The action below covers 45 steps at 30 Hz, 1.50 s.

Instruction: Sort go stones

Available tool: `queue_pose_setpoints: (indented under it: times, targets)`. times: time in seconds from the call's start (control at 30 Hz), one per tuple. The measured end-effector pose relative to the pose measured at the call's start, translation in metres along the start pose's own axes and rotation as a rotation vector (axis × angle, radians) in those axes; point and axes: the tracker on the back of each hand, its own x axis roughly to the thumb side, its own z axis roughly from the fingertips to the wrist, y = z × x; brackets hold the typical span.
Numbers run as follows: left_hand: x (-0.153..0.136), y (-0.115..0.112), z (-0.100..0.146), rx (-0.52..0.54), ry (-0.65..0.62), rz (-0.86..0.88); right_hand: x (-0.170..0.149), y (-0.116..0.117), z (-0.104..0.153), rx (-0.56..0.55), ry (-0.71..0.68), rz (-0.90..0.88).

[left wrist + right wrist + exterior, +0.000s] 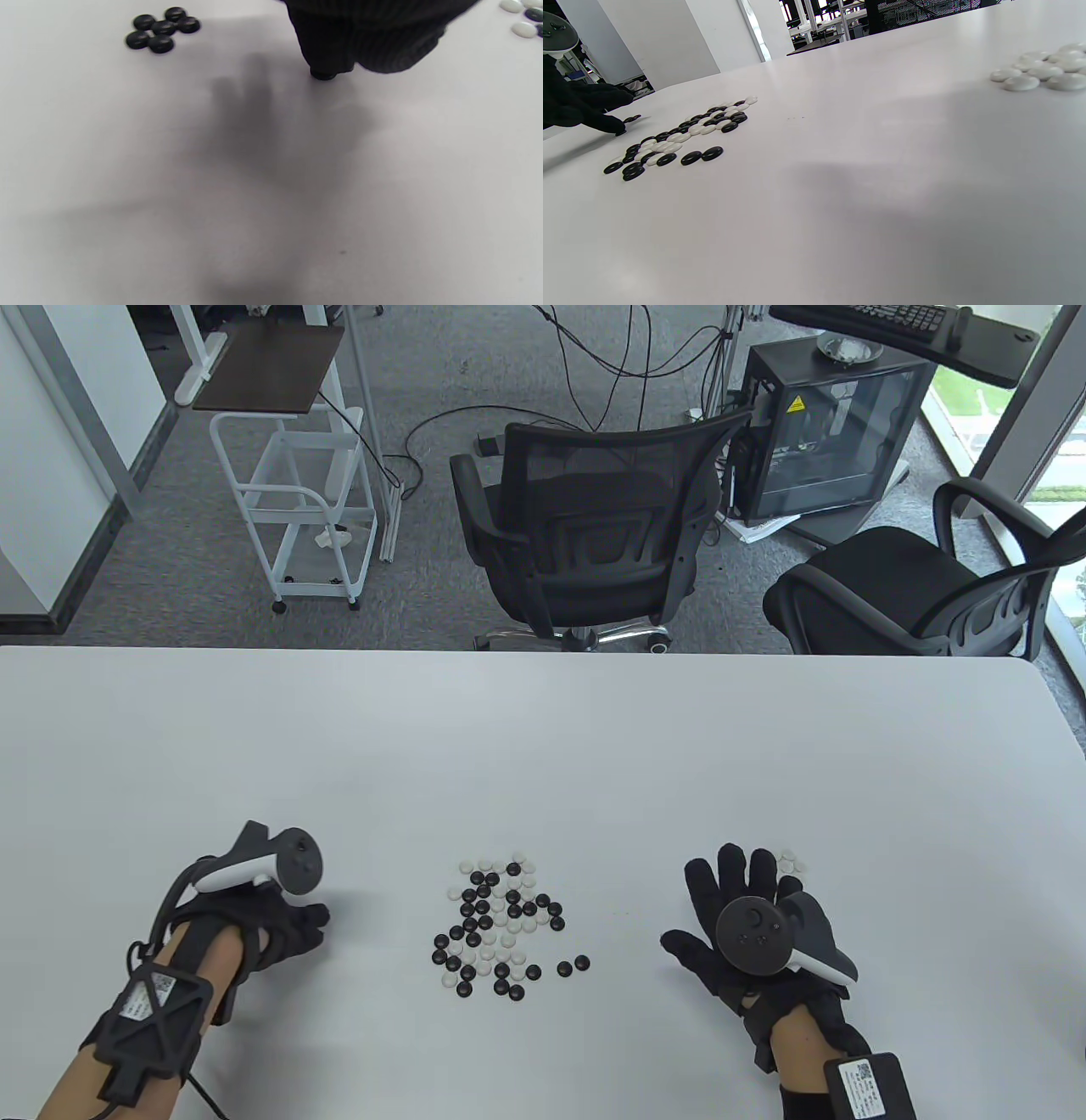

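A mixed pile of black and white Go stones [499, 925] lies at the table's front middle; it also shows in the right wrist view [683, 135]. My left hand [310, 920] is to the pile's left, fingers curled down. In the left wrist view its fingertips [335, 59] hold a black stone [323, 76] against the table, near a small group of black stones [161, 27]. My right hand [738, 874] lies flat with fingers spread, right of the pile and empty. A small group of white stones [791, 861] sits by its fingertips, and shows in the right wrist view [1043, 70].
The white table [543, 746] stretches far behind the stones. Two black office chairs [594, 517] stand beyond its far edge. Two black stones [573, 965] lie a little apart at the pile's right.
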Motion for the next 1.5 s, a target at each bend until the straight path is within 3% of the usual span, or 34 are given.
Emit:
queue_pose_setpoints:
  times: [0.1,0.23,0.77,0.9,1.07,1.27,1.5]
  targets:
    - [-0.037,-0.005,0.003,-0.002,0.071,0.094,0.000,0.001,-0.001,0.008,0.000,0.005]
    - [-0.059,-0.007,0.000,0.003,0.102,0.177,0.001,0.002,-0.002,0.013,0.000,0.001]
    - [-0.061,0.016,-0.009,0.040,0.175,0.242,0.000,0.001,-0.001,0.026,0.007,-0.019]
    - [-0.034,0.035,0.006,0.101,0.081,0.218,0.000,0.000,-0.001,0.022,0.004,-0.018]
    - [0.028,0.046,0.023,0.111,-0.079,0.054,0.000,0.000,-0.001,0.023,0.004,-0.015]
    - [0.096,0.034,0.027,0.072,-0.260,-0.084,0.000,0.001,-0.001,0.023,0.002,-0.016]
    - [0.137,0.016,0.014,0.028,-0.348,-0.163,0.000,0.001,-0.001,0.026,0.003,-0.018]
